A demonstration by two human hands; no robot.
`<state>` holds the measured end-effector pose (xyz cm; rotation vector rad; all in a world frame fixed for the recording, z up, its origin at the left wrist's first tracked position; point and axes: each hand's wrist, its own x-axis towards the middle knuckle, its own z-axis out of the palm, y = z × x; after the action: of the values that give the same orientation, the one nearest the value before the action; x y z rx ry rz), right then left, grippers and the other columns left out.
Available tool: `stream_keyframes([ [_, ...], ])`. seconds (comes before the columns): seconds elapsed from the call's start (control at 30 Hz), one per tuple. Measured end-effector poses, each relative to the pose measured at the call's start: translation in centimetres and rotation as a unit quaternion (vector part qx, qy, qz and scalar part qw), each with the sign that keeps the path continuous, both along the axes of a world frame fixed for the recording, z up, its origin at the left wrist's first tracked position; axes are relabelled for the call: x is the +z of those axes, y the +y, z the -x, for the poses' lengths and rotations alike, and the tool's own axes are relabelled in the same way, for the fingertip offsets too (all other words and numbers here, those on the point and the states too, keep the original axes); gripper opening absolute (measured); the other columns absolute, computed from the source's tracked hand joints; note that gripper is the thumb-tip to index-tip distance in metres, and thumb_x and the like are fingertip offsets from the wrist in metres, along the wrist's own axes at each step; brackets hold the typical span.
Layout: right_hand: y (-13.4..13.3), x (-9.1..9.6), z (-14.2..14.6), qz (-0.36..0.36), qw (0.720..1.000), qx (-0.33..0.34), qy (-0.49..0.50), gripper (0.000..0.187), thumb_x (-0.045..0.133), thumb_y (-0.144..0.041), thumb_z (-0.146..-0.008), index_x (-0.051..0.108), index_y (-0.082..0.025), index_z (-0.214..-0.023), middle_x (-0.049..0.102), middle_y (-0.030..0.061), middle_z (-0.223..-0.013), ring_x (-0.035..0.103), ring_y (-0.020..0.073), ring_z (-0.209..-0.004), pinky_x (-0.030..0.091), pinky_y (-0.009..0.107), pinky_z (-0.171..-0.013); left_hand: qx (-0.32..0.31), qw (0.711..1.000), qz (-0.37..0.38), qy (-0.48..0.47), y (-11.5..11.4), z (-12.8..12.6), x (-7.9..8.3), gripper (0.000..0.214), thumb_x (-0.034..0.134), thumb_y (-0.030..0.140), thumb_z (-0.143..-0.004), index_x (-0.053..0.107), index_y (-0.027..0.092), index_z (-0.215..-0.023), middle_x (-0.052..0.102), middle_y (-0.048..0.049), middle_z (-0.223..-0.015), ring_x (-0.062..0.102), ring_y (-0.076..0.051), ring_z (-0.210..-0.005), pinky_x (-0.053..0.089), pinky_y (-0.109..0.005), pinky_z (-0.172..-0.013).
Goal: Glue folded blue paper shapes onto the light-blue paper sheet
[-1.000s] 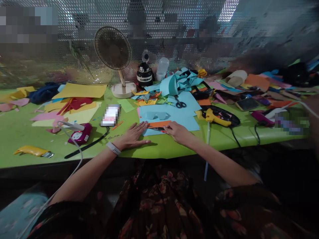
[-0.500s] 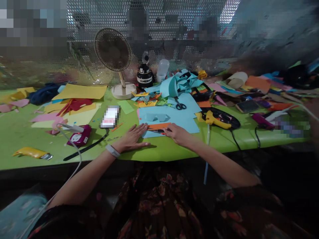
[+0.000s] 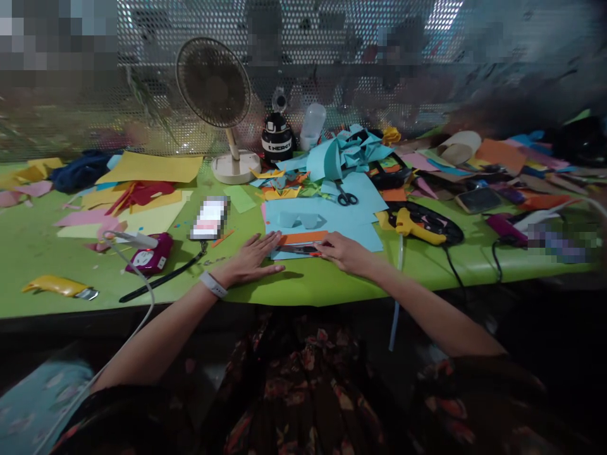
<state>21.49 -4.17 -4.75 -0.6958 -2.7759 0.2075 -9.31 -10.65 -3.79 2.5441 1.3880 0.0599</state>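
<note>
My left hand (image 3: 253, 259) lies flat with spread fingers, its fingertips at the left end of an orange paper strip (image 3: 303, 238). My right hand (image 3: 348, 253) is closed at the strip's right end, its fingers round a slim, dark, pointed tool (image 3: 300, 249) with a bit of orange near the grip; its exact kind is unclear. The tool lies along the strip's near edge, pointing left. Beneath are light blue sheets (image 3: 367, 235). A folded light blue paper piece (image 3: 298, 219) sits just beyond the strip, and black-handled scissors (image 3: 347, 199) rest farther back.
A yellow glue gun (image 3: 420, 229) lies on a black tray to the right. On the left are a phone (image 3: 208, 218), a purple corded device (image 3: 150, 254) and a yellow cutter (image 3: 61, 286). A fan (image 3: 234, 165), a black bottle (image 3: 277, 142) and paper scraps (image 3: 353, 151) stand behind.
The view has tilted and shifted slightly. My right hand has moved a little with the dark tool, which now shows more plainly along the strip. My left hand stays flat in place.
</note>
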Motion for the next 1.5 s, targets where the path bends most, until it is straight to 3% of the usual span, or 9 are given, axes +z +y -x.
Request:
stream_keyframes([
  [0.13,0.9,1.4,-2.3,0.036,0.998,0.016,0.043,0.038,0.043,-0.031,-0.099,0.062,-0.018,-0.129,0.061,0.0148,-0.107,0.056,0.0247,-0.101,0.049,0.040,-0.086,0.011,1.000,0.018,-0.007,0.2,0.0,0.3,0.080,0.027,0.067,-0.095,0.012,0.020,-0.158,0.012,-0.0098,-0.164,0.012,-0.022,-0.152,0.008,-0.046,-0.123],
  [0.27,3.6,2.1,-4.1,0.045,0.990,-0.094,0.093,0.040,0.042,-0.036,-0.100,0.064,-0.018,-0.129,0.061,0.0139,-0.105,0.058,0.0254,-0.100,0.048,0.042,-0.090,0.011,1.000,0.019,-0.014,0.8,-0.3,1.1,0.076,0.031,0.066,-0.095,0.027,0.020,-0.155,0.025,-0.0114,-0.161,0.025,-0.026,-0.149,0.018,-0.046,-0.122],
  [0.37,5.5,1.7,-4.2,0.061,0.979,-0.167,0.099,0.039,0.044,-0.036,-0.099,0.067,-0.018,-0.125,0.062,0.0130,-0.103,0.059,0.0258,-0.098,0.049,0.042,-0.089,0.020,0.999,-0.033,-0.020,1.4,-0.8,1.9,0.068,0.039,0.066,-0.093,0.049,0.021,-0.143,0.051,-0.0133,-0.147,0.049,-0.031,-0.134,0.036,-0.050,-0.113],
  [0.5,6.2,1.6,-4.0,0.072,0.979,-0.157,0.109,0.037,0.047,-0.037,-0.098,0.068,-0.020,-0.123,0.064,0.0111,-0.102,0.060,0.0246,-0.096,0.050,0.041,-0.087,0.066,0.987,-0.123,-0.083,2.6,-2.1,3.1,0.052,0.046,0.060,-0.093,0.065,0.021,-0.121,0.069,-0.0122,-0.122,0.064,-0.029,-0.113,0.051,-0.045,-0.097],
  [0.73,7.6,2.1,-4.7,0.047,0.973,-0.191,0.122,0.038,0.046,-0.038,-0.097,0.067,-0.022,-0.125,0.064,0.0105,-0.105,0.061,0.0227,-0.095,0.049,0.036,-0.085,0.156,0.945,-0.203,-0.202,6.6,-4.4,3.4,0.036,0.057,0.045,-0.092,0.066,0.019,-0.114,0.072,-0.0092,-0.107,0.068,-0.022,-0.093,0.055,-0.038,-0.084],
  [0.87,10.4,1.5,-4.9,-0.016,0.955,-0.289,0.066,0.039,0.046,-0.031,-0.096,0.066,-0.013,-0.124,0.064,0.0137,-0.100,0.058,0.0249,-0.095,0.046,0.036,-0.085,0.139,0.941,-0.204,-0.232,7.9,-4.9,2.2,0.032,0.054,0.043,-0.093,0.067,0.020,-0.110,0.071,-0.0088,-0.107,0.066,-0.022,-0.098,0.053,-0.037,-0.086],
  [1.13,11.7,1.1,-3.4,-0.066,0.946,-0.318,0.020,0.034,0.048,-0.026,-0.096,0.064,-0.013,-0.123,0.063,0.0177,-0.114,0.054,0.0276,-0.103,0.042,0.038,-0.088,0.131,0.936,-0.213,-0.247,8.0,-4.0,0.3,0.037,0.049,0.048,-0.094,0.067,0.020,-0.113,0.071,-0.0093,-0.108,0.065,-0.024,-0.103,0.053,-0.041,-0.092],
  [1.37,11.0,1.0,-0.7,-0.078,0.967,-0.237,-0.050,0.018,0.059,-0.025,-0.092,0.071,-0.015,-0.101,0.064,0.0124,-0.104,0.054,0.0246,-0.102,0.042,0.033,-0.086,0.124,0.926,-0.235,-0.269,8.0,-3.6,0.2,0.032,0.052,0.042,-0.094,0.066,0.021,-0.114,0.071,-0.0081,-0.110,0.067,-0.022,-0.102,0.052,-0.039,-0.095],
  [1.5,11.3,1.3,1.0,-0.080,0.972,-0.209,-0.076,0.021,0.061,-0.026,-0.092,0.070,-0.014,-0.107,0.064,0.0126,-0.109,0.054,0.0246,-0.107,0.039,0.032,-0.088,0.117,0.923,-0.248,-0.269,8.1,-3.7,-0.1,0.030,0.053,0.038,-0.094,0.067,0.018,-0.112,0.071,-0.0091,-0.107,0.067,-0.022,-0.100,0.053,-0.036,-0.090],
])
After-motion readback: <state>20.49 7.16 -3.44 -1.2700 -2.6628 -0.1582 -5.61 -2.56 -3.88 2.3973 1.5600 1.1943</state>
